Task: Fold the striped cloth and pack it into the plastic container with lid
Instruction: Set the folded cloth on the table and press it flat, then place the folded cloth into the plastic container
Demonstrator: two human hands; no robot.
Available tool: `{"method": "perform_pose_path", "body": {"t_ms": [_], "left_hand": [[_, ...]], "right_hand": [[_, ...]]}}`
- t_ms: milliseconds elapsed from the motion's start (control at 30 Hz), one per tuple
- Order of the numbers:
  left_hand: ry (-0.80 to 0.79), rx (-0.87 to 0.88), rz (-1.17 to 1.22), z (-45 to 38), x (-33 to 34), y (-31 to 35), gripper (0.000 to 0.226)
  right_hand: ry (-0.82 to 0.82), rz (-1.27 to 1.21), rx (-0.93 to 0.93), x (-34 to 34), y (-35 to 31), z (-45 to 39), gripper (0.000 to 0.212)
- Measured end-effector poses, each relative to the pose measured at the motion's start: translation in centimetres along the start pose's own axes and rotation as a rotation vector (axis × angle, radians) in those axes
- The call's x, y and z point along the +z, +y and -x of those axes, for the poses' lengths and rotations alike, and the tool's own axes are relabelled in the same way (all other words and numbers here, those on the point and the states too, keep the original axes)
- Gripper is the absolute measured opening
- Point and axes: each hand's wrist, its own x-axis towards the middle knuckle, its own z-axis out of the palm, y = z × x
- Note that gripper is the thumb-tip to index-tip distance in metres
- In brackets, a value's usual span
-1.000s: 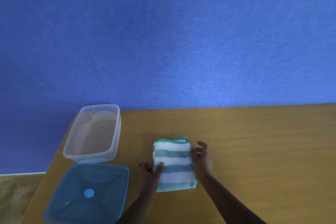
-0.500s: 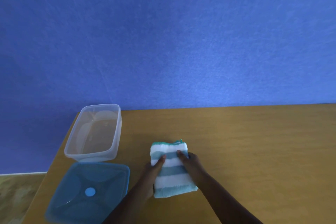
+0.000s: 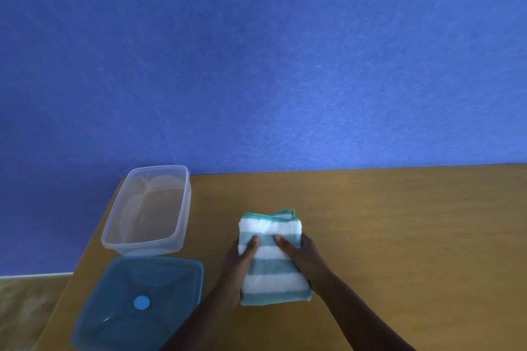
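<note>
Cloth folded into a compact stack near the desk's front edge, left of middle; left hand and right hand clamp its two long sides, thumbs on top, fingers closed around the stack. Open container sits at the back left corner, lid flat in front of it. Judgement: step in hand is the lift and transfer; keep even side pressure so layers stay aligned, and lower the stack flat, lengthwise.

Both forearms were bare to the frame's edge; left hand and right hand wore nothing.
</note>
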Motion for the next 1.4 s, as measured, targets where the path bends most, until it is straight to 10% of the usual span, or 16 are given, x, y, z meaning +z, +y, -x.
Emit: {"method": "perform_pose_path", "body": {"t_ms": [200,467,767,1033,1400], "left_hand": [[0.055,0.073,0.04,0.0,-0.3,-0.1,0.015],[0.002,0.133,-0.108,-0.2,-0.9,0.8,0.011],[0.451,-0.112,0.268,-1.8,-4.5,3.3,0.064],[0.442,-0.181,0.295,-2.6,-8.9,4.9,0.075],[0.46,-0.277,0.203,-2.4,-10.6,4.6,0.041]], "right_hand": [[0.024,-0.006,-0.005,0.4,-0.5,0.1,0.035],[-0.35,-0.19,0.227,-1.2,-0.9,0.9,0.05],[-0.301,-0.271,0.189,-1.3,-0.6,1.5,0.033],[-0.308,-0.26,0.2,-0.9,-0.8,1.7,0.042],[-0.275,-0.278,0.2,-1.1,-1.4,1.9,0.044]]}}
